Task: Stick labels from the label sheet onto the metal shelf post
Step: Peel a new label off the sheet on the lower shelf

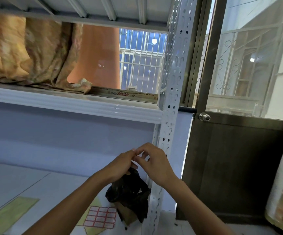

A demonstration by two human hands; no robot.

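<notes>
The white perforated metal shelf post (173,82) runs from top centre down to the lower shelf. My left hand (120,164) and my right hand (156,162) meet just left of the post, fingertips pinched together on something small; I cannot tell whether it is a label. The label sheet (101,217), white labels with red borders, lies flat on the lower shelf below my left forearm.
A crumpled black bag (130,192) sits on the lower shelf beside the post. Yellow-green paper (10,212) lies at the left. An orange patterned cloth (35,51) rests on the upper shelf (69,103). A metal door with a knob (204,117) stands right of the post.
</notes>
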